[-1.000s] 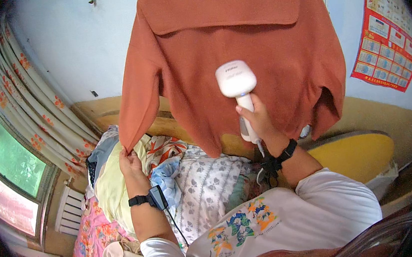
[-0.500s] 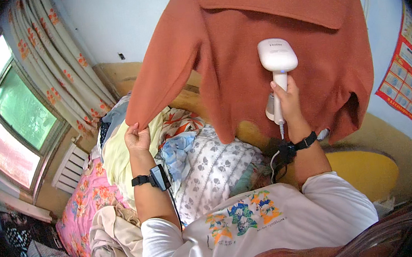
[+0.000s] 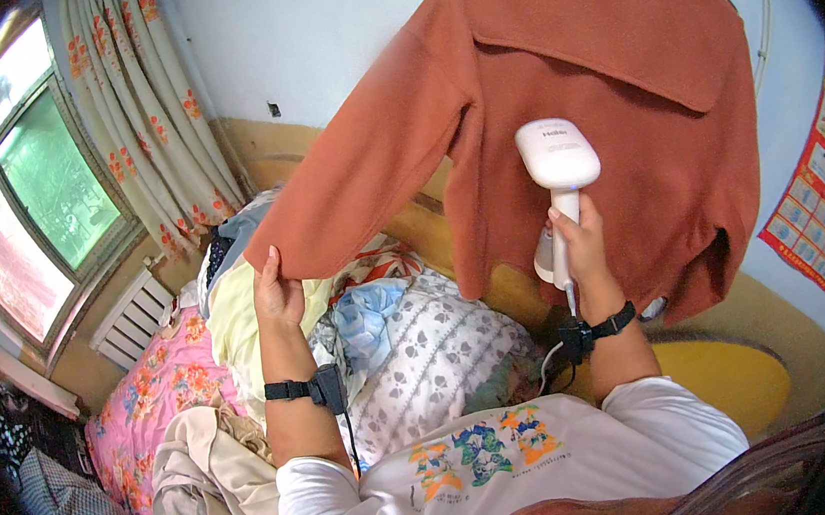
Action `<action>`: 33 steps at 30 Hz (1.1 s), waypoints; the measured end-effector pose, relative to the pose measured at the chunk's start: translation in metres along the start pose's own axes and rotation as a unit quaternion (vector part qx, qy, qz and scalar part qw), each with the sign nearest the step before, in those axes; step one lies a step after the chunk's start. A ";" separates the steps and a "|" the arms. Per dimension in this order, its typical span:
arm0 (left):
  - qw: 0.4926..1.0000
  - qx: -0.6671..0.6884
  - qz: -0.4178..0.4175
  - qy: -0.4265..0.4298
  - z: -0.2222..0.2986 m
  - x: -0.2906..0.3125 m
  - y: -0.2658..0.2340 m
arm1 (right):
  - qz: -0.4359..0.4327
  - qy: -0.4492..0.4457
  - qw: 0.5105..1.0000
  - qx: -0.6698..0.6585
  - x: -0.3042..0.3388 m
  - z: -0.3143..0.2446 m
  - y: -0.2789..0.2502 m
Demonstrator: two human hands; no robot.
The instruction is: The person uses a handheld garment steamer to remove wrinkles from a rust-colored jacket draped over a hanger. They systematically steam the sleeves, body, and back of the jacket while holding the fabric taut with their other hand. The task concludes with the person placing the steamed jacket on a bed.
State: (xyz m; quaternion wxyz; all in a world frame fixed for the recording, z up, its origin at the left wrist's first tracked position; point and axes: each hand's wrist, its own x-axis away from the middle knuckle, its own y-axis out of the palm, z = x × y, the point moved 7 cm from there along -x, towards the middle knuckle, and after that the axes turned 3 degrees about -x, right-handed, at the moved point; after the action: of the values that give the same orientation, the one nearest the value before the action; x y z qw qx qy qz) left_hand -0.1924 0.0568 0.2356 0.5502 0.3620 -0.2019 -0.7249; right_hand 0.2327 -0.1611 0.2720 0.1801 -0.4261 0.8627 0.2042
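A rust-orange coat [image 3: 615,176] with a wide flap across its upper part hangs before me. Its left sleeve stretches down toward me, and my left hand [image 3: 278,290] grips the cuff end. In my right hand [image 3: 584,239] is a white handheld garment steamer [image 3: 560,155], closed round its handle, with a small blue light showing below the head. The steamer head is in front of the coat's body; I cannot tell whether it touches the cloth. A cord runs down from the handle beside my wrist.
Below the sleeve is a bed heaped with clothes and bedding, including a white patterned quilt [image 3: 443,355] and a pink floral sheet [image 3: 160,390]. A window [image 3: 52,180] and floral curtain [image 3: 136,116] stand at left. A red poster [image 3: 819,205] hangs on the right wall.
The sleeve is drawn out straighter and wider, held by my left hand at its end. The steamer sits slightly lower against the coat. The whole view has shifted a little.
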 end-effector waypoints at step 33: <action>0.918 -0.312 0.140 0.202 0.086 0.044 0.021 | -0.170 0.020 0.975 -0.144 -0.061 -0.033 0.195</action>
State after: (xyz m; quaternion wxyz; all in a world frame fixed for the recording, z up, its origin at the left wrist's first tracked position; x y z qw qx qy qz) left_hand -0.2492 -0.0007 0.2930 0.7601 0.2789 0.1008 -0.5782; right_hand 0.1053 -0.0292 0.3691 0.1314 -0.5919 0.7427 0.2843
